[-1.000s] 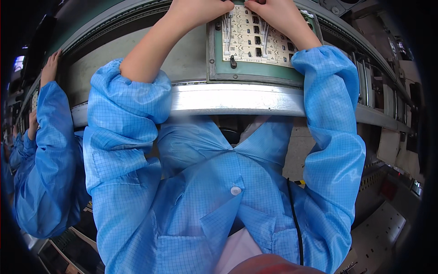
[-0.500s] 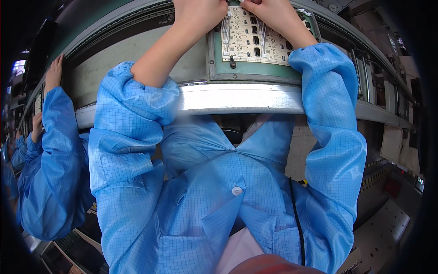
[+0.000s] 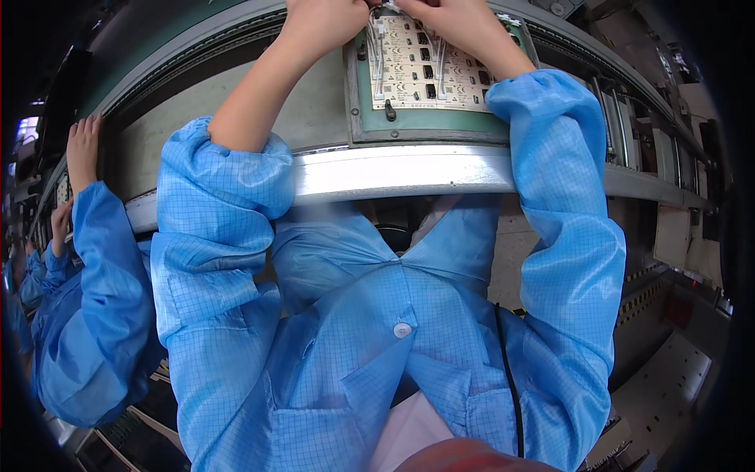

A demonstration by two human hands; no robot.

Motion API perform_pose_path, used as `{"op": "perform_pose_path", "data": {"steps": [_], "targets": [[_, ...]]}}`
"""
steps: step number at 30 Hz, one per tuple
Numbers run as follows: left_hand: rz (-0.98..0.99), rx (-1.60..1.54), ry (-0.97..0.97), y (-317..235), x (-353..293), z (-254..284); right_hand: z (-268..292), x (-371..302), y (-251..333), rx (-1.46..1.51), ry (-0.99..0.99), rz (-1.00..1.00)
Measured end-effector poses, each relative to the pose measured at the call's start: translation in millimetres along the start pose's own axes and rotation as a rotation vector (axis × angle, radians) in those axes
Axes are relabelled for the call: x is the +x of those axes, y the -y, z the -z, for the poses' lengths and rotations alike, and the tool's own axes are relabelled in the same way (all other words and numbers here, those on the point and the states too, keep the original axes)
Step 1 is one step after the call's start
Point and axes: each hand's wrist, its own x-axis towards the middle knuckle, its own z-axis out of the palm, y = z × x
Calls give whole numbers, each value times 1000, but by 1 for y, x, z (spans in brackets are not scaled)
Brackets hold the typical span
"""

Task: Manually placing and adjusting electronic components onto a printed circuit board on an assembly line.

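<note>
At the top edge, my left hand (image 3: 332,22) and my right hand (image 3: 456,22) meet over the far end of a pale circuit board panel (image 3: 407,90). Both have their fingers pinched together. Something small and whitish shows between them, too hidden to name. White wires (image 3: 378,67) run down the panel's left part, and another bundle of white wires (image 3: 442,75) lies further right. Small black components (image 3: 429,72) sit in rows on the panel. A green carrier (image 3: 440,124) with a metal edge holds the panel; a black clip (image 3: 390,110) stands at its near side.
A shiny metal rail (image 3: 401,171) passes between me and the carrier. Grey conveyor surface (image 3: 212,110) stretches to the left. Over there, a co-worker's hand (image 3: 83,149) rests at the line, below it a blue sleeve (image 3: 110,259). A black cord (image 3: 510,377) hangs along my coat.
The view has shifted slightly, so the carrier and panel appear a little further left and lower. My hands stay pinched together at the panel's far end. The co-worker's near hand has shifted a little.
</note>
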Motion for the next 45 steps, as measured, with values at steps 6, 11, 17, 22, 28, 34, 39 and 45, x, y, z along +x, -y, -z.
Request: {"op": "perform_pose_path", "data": {"steps": [6, 11, 17, 22, 28, 34, 39, 45], "targets": [[-25, -160, 54, -14, -8, -31, 11, -29, -77, 164, -75, -170], [-103, -156, -57, -11, -3, -29, 45, -40, -78, 160, -213, -220], [-57, -88, -261, 15, -11, 3, 16, -61, 36, -111, -231, 101], [-45, -58, -257, 12, -1, -8, -49, -83, 91, -481, 58, 51], [-50, -74, -261, 2, 6, -14, -69, -77, 82, -647, 77, -21], [-69, -29, -276, 19, 1, -5, -62, -76, 83, -512, 79, -91], [-180, 35, -360, 106, -19, 4, -58, -86, 88, -597, 58, -155], [-196, 15, -334, 211, -54, -7, -72, -96, 31, -844, 95, -654]]}}
